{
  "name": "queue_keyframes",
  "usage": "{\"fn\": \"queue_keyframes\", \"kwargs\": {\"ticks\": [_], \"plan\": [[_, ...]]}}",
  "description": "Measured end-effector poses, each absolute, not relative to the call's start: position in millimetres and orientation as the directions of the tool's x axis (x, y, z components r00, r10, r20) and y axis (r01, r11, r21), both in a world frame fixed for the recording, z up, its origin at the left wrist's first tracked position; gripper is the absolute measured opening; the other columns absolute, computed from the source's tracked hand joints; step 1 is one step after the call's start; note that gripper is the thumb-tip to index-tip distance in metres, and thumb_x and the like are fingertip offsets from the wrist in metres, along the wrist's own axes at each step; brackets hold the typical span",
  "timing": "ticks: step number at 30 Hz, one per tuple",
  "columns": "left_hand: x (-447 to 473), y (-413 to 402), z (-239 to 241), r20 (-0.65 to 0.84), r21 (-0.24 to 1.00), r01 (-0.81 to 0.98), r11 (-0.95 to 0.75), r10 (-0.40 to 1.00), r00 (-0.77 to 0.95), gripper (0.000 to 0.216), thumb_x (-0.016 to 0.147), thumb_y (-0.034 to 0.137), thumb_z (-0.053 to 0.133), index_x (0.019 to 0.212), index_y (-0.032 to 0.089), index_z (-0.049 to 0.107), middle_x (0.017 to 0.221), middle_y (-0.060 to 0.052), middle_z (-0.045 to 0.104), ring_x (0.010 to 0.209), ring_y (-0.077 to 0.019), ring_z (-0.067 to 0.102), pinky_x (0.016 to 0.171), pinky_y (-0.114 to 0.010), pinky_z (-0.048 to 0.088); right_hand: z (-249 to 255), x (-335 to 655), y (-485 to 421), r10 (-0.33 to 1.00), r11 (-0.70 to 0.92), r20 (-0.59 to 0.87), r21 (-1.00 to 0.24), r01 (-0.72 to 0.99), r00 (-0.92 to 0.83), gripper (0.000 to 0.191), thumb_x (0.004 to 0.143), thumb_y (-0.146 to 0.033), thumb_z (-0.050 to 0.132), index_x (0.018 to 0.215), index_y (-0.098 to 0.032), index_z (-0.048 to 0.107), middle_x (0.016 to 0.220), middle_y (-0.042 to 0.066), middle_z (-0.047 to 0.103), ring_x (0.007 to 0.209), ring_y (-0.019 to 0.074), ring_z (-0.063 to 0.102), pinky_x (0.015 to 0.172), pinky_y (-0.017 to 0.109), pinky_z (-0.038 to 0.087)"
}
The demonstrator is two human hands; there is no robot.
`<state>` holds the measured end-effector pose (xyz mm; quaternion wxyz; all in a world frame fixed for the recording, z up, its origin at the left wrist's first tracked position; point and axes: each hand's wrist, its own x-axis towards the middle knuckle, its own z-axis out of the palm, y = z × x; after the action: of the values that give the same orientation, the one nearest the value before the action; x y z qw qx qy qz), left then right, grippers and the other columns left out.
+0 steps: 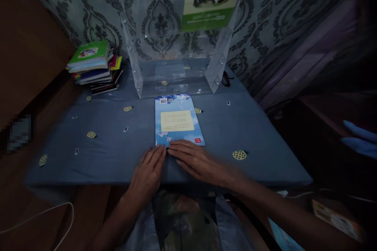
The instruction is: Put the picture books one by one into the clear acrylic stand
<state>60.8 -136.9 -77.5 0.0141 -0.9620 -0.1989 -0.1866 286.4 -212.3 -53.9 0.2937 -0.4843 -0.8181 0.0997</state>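
A blue book (176,106) lies flat on the cloth in front of me, its back cover up, with a cream text panel, a barcode near the far edge and a small red mark at the near right corner. My right hand (196,160) reaches in from the right, its outstretched fingers at the book's near edge. Fingers flat and together, my left hand (149,168) rests on the cloth by the near left corner of the book. Neither hand is wrapped around anything. The fingertips of the two hands almost meet.
Behind the book stands a clear plastic rack (136,71), with a green and cream picture book (206,19) high on it. A stack of books (93,62) sits at the back left. Dark glasses (226,79) lie right of the rack. Blue pineapple-print cloth (106,160) covers the table.
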Motion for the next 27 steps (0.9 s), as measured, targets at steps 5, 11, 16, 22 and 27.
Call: {"fn": "queue_keyframes", "kwargs": {"ticks": [5, 11, 16, 22, 27], "plan": [[59, -141, -82, 0.384, 0.090, 0.437, -0.895, 0.436, 0.814, 0.046, 0.095, 0.004, 0.036, 0.139, 0.008, 0.050, 0.135, -0.018, 0.062, 0.129, -0.0268, 0.057, 0.105, -0.044, 0.053, -50, 278, -197, 0.826, 0.555, 0.384, -0.424, 0.716, -0.413, 0.048, 0.102, -0.016, 0.041, 0.149, -0.016, 0.047, 0.143, 0.015, 0.060, 0.138, 0.0222, 0.051, 0.116, 0.045, 0.045], [59, -143, -84, 0.395, 0.135, 0.478, -0.868, 0.490, 0.778, 0.043, 0.096, 0.004, 0.035, 0.134, 0.010, 0.054, 0.129, -0.017, 0.065, 0.125, -0.0260, 0.060, 0.103, -0.042, 0.055, -50, 273, -172, 0.828, 0.561, 0.261, -0.419, 0.714, -0.497, 0.046, 0.104, -0.024, 0.044, 0.147, -0.012, 0.048, 0.147, 0.017, 0.056, 0.143, 0.0231, 0.046, 0.121, 0.047, 0.037], [60, -143, -81, 0.410, 0.159, 0.469, -0.869, 0.490, 0.769, 0.040, 0.096, 0.004, 0.036, 0.127, 0.013, 0.059, 0.131, -0.017, 0.064, 0.124, -0.0261, 0.061, 0.101, -0.043, 0.056, -54, 274, -150, 0.801, 0.589, 0.190, -0.418, 0.692, -0.567, 0.049, 0.105, -0.034, 0.044, 0.148, -0.011, 0.048, 0.150, 0.016, 0.054, 0.147, 0.0227, 0.040, 0.125, 0.047, 0.028], [60, -135, -84, 0.388, 0.156, 0.469, -0.869, 0.491, 0.780, 0.049, 0.093, 0.004, 0.038, 0.137, 0.014, 0.054, 0.129, -0.018, 0.065, 0.122, -0.0275, 0.062, 0.099, -0.046, 0.057, -57, 282, -125, 0.777, 0.620, 0.173, -0.376, 0.688, -0.606, 0.049, 0.106, -0.038, 0.041, 0.143, -0.007, 0.054, 0.149, 0.017, 0.054, 0.147, 0.0236, 0.039, 0.125, 0.044, 0.029], [64, -127, -81, 0.370, 0.165, 0.487, -0.858, 0.511, 0.776, 0.043, 0.097, 0.009, 0.040, 0.138, 0.014, 0.052, 0.133, -0.017, 0.063, 0.119, -0.0267, 0.064, 0.099, -0.044, 0.057, -60, 291, -106, 0.769, 0.633, 0.188, -0.361, 0.685, -0.612, 0.050, 0.107, -0.037, 0.040, 0.144, -0.006, 0.052, 0.151, 0.018, 0.051, 0.148, 0.0238, 0.037, 0.125, 0.044, 0.030]]}}
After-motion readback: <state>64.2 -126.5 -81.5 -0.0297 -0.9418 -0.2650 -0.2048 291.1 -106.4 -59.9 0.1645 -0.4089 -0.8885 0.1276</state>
